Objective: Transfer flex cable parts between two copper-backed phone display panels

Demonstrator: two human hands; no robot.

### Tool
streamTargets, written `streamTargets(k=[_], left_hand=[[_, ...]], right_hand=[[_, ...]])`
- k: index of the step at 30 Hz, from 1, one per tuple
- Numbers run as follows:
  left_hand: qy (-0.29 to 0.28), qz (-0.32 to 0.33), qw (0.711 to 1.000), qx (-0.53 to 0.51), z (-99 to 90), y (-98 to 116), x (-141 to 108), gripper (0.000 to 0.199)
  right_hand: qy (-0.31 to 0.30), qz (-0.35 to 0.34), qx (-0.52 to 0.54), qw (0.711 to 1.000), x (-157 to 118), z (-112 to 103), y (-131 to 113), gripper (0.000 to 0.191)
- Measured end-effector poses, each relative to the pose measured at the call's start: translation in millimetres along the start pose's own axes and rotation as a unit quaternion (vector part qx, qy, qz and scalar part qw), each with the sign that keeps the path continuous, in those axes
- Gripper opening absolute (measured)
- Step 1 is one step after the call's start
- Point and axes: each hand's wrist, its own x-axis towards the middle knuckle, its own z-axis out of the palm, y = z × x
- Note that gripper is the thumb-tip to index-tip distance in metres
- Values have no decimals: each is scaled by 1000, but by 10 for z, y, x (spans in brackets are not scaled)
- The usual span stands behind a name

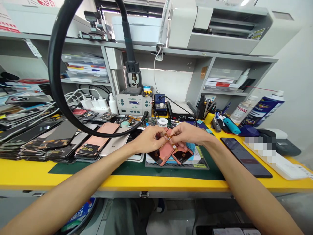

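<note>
Both my hands meet over pinkish phone parts at the middle of the bench. My left hand [151, 139] pinches the left side of a small orange-brown flex cable [168, 138]. On its right side, my right hand [187, 133] has thumb and finger closed on the same cable. Beneath them lie a pink phone part [165, 152] and a second pink-edged part with a black area [182, 156], fanned apart at their lower ends. They rest on a stack with a dark mesh-edged base [176, 166] on the green mat [137, 171].
Piled phone parts [56, 137] cover the left. A black hose [57, 81] loops over them. Behind stand a grey rework station [134, 103] and a solder spool [162, 122]. At right are a black phone [245, 156], a white box [281, 163] and a blue spray can [262, 109].
</note>
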Motion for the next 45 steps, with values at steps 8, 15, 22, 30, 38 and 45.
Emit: streamTargets(k=[8,15,22,30,38,45], left_hand=[[-1,3,1000,1,-2,3,-2,8],[-1,11,1000,3,1,-5,-1,7],[-2,6,1000,5,1,0,-2,7],[0,9,1000,3,-2,-9,-5,7],[2,11,1000,2,7,-9,0,9],[3,11,1000,1,19,-26,6,9]], right_hand=[[-3,-2,4,1000,-2,-3,-4,10],[-9,-2,6,1000,5,-9,4,10],[-6,-11,-5,1000,-2,-10,9,11],[-5,-6,2,1000,-12,-12,-11,11],[-4,-9,3,1000,11,-6,19,11],[-3,-12,0,1000,4,-17,24,10]])
